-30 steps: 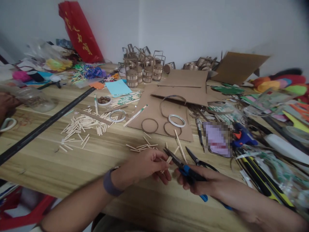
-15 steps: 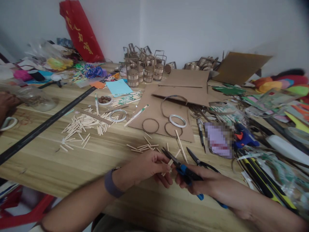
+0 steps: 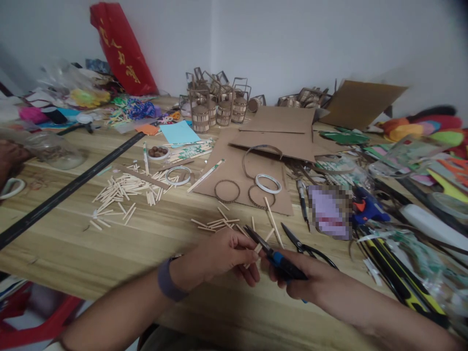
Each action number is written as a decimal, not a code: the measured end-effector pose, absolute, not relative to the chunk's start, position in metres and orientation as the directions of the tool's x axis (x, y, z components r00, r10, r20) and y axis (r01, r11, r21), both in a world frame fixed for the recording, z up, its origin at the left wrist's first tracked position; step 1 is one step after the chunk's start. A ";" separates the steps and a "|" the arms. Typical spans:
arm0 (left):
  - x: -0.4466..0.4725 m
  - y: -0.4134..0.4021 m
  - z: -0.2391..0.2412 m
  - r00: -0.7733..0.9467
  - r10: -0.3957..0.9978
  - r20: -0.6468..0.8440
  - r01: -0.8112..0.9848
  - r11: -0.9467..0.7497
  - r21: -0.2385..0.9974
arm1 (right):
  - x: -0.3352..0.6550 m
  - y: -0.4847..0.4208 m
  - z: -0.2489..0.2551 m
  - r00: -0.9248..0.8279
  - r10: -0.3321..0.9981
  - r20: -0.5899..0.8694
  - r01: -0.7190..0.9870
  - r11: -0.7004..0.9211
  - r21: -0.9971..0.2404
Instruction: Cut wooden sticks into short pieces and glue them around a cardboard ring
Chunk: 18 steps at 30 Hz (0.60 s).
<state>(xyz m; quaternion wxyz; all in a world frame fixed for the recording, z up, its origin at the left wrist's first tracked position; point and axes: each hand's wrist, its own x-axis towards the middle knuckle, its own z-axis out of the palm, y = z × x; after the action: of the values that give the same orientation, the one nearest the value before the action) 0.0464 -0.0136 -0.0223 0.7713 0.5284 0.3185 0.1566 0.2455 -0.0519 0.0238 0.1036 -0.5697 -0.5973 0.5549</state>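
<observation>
My left hand is closed, pinching a pale wooden stick between thumb and fingers. My right hand grips pliers with blue and black handles, squeezed together. Their dark pointed jaws lie across the stick at the left fingertips; whether they bite on it I cannot make out. Just beyond my hands lie cut sticks and a longer stick. Black-handled scissors rest on the table beside my right hand.
A cardboard sheet bears two brown rings and a white tape roll. Left of it are a stick pile and a black strip. Small woven baskets stand behind. Another person's hand is at far left.
The plier handles have closed together in my right hand. My left hand keeps hold of the stick in nearly the same place. The view has shifted very slightly.
</observation>
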 end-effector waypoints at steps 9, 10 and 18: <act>0.045 -0.016 -0.027 0.747 0.605 -0.277 0.037 0.378 0.925 | 0.240 -0.054 0.014 -0.331 0.875 -0.354 0.606 -0.091 -0.790; 0.045 -0.016 -0.028 0.746 0.605 -0.277 0.036 0.379 0.925 | 0.239 -0.053 0.014 -0.338 0.874 -0.348 0.607 -0.080 -0.791; 0.047 -0.012 -0.036 0.688 0.674 -0.271 0.034 0.343 0.939 | 0.240 -0.046 0.014 -0.324 0.867 -0.380 0.546 -0.157 -0.823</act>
<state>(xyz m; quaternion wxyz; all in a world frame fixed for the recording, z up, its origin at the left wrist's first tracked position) 0.0465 -0.0121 -0.0360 0.7489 0.5319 0.3326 0.2135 0.2399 -0.0464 0.0140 0.1559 -0.5603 -0.6303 0.5143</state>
